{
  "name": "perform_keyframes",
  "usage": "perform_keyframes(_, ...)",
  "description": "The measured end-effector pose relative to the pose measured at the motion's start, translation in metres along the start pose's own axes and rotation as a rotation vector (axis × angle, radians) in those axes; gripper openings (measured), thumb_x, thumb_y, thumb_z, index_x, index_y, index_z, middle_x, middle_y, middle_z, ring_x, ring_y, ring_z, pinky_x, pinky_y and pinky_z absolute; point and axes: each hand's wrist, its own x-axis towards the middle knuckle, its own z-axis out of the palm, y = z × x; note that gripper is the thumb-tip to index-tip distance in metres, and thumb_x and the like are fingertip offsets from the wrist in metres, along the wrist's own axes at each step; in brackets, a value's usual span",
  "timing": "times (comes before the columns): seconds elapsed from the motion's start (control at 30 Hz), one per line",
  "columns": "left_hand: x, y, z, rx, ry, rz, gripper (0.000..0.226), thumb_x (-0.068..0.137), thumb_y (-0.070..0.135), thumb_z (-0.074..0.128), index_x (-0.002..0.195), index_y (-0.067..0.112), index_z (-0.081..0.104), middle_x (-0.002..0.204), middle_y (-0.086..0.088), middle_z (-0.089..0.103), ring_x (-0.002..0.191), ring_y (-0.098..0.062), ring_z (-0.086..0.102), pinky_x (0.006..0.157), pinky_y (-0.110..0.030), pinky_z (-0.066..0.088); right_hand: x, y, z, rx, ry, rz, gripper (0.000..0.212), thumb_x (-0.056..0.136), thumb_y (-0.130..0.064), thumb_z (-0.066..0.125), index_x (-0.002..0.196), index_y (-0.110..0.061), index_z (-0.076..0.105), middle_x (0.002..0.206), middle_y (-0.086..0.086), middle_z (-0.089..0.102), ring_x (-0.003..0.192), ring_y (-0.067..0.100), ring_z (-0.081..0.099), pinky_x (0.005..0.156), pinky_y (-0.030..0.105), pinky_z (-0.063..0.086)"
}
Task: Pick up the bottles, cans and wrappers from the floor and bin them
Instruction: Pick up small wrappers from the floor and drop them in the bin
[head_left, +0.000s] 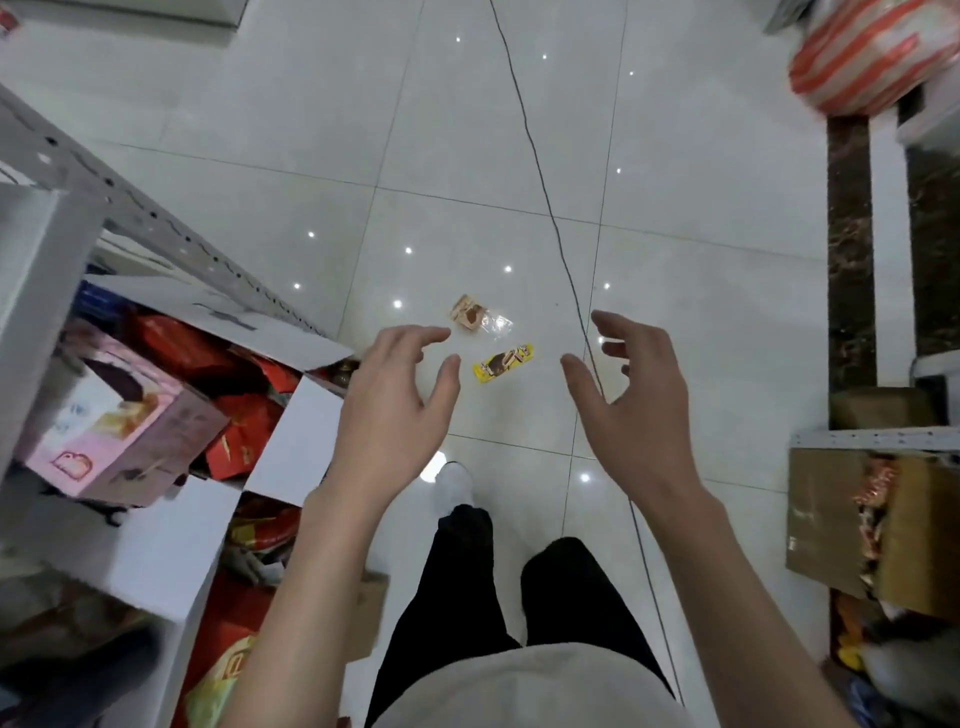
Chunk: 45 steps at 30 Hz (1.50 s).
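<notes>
Two wrappers lie on the white tiled floor ahead of me. The yellow wrapper (503, 362) with a brown picture is the nearer one. Just beyond it sits a beige and brown wrapper (474, 316) with a clear plastic end. My left hand (397, 400) hovers to the left of them, fingers spread and empty. My right hand (631, 395) hovers to the right, fingers also apart and holding nothing. Both hands are above the floor, not touching either wrapper. No bin is in view.
A white shelf rack (156, 218) with open boxes of red snack packs and a pink carton (111, 415) crowds the left. Cardboard boxes (831, 514) and a striped bag (872, 57) stand at the right. A thin black cable (540, 171) runs along the floor past the wrappers.
</notes>
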Motion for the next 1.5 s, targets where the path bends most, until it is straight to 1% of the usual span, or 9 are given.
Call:
perform_keyframes(0.3,0.128,-0.076,0.083,0.018,-0.046,-0.016,0.03,0.098,0.032,0.056,0.127,0.024,0.06,0.125,0.007,0.055,0.113,-0.014,0.058,0.096,-0.04,0.048,0.097,0.072,0.084,-0.037,0.006,0.055,0.045,0.093,-0.026,0.071,0.136,-0.023,0.058,0.13,-0.006,0.054,0.114,0.008,0.058,0.093,0.001,0.035)
perform_keyframes(0.7,0.315,-0.275,0.329,0.065,-0.025,0.036,0.033,0.097,0.033,0.056,0.127,0.021,0.06,0.128,0.001,0.057,0.111,-0.017,0.059,0.095,-0.04,0.049,0.206,0.366,0.252,-0.068,0.029,0.087,0.045,0.094,-0.028,0.071,0.137,-0.023,0.056,0.132,-0.003,0.053,0.115,0.009,0.057,0.094,0.002,0.035)
perform_keyframes(0.8,0.35,-0.347,0.389,0.115,-0.035,0.054,0.036,0.096,0.036,0.054,0.128,0.023,0.058,0.128,0.002,0.056,0.111,-0.018,0.059,0.096,-0.041,0.048,0.227,0.445,0.304,-0.085,0.027,0.06,0.045,0.094,-0.026,0.071,0.136,-0.02,0.057,0.131,-0.001,0.054,0.115,0.012,0.058,0.097,0.01,0.039)
perform_keyframes(0.93,0.383,-0.433,0.456,0.199,-0.084,0.075,0.038,0.095,0.038,0.053,0.13,0.022,0.056,0.13,0.001,0.055,0.116,-0.022,0.057,0.098,-0.045,0.047,0.248,0.538,0.369,-0.122,0.001,0.016,0.045,0.094,-0.028,0.072,0.135,-0.019,0.057,0.127,-0.001,0.054,0.114,0.018,0.058,0.1,0.035,0.048)
perform_keyframes(1.03,0.404,-0.479,0.493,0.281,-0.111,0.131,0.039,0.095,0.035,0.054,0.13,0.018,0.055,0.13,-0.005,0.055,0.114,-0.028,0.057,0.097,-0.046,0.046,0.259,0.589,0.409,-0.155,-0.031,-0.016,0.044,0.094,-0.029,0.07,0.135,-0.018,0.058,0.127,0.001,0.055,0.113,0.017,0.056,0.101,0.042,0.048)
perform_keyframes(1.17,0.431,-0.514,0.534,0.404,-0.138,0.275,0.037,0.094,0.032,0.055,0.127,0.016,0.058,0.128,-0.004,0.057,0.112,-0.028,0.054,0.092,-0.042,0.044,0.264,0.634,0.449,-0.173,-0.071,-0.034,0.046,0.091,-0.031,0.066,0.134,-0.016,0.06,0.125,0.003,0.056,0.115,0.018,0.055,0.102,0.044,0.047)
perform_keyframes(1.27,0.449,-0.533,0.558,0.467,-0.187,0.377,0.05,0.09,0.036,0.053,0.135,0.015,0.055,0.142,-0.003,0.053,0.13,-0.026,0.05,0.101,-0.044,0.041,0.265,0.656,0.472,-0.204,-0.06,-0.076,0.046,0.09,-0.026,0.07,0.133,-0.013,0.061,0.124,0.006,0.058,0.117,0.024,0.056,0.1,0.046,0.049)
perform_keyframes(1.37,0.459,-0.544,0.579,0.562,-0.242,0.487,0.06,0.09,0.04,0.054,0.145,0.019,0.045,0.155,-0.002,0.041,0.145,-0.024,0.036,0.113,-0.044,0.028,0.268,0.673,0.49,-0.24,-0.057,-0.124,0.045,0.089,-0.025,0.07,0.131,-0.009,0.062,0.124,0.009,0.061,0.118,0.026,0.056,0.099,0.046,0.049)
perform_keyframes(1.5,0.466,-0.558,0.596,0.686,-0.312,0.526,0.072,0.088,0.047,0.053,0.152,0.02,0.035,0.162,-0.003,0.031,0.149,-0.025,0.026,0.118,-0.046,0.017,0.271,0.689,0.506,-0.303,-0.12,-0.189,0.05,0.089,-0.035,0.068,0.13,-0.008,0.064,0.13,0.01,0.061,0.123,0.028,0.056,0.104,0.041,0.045)
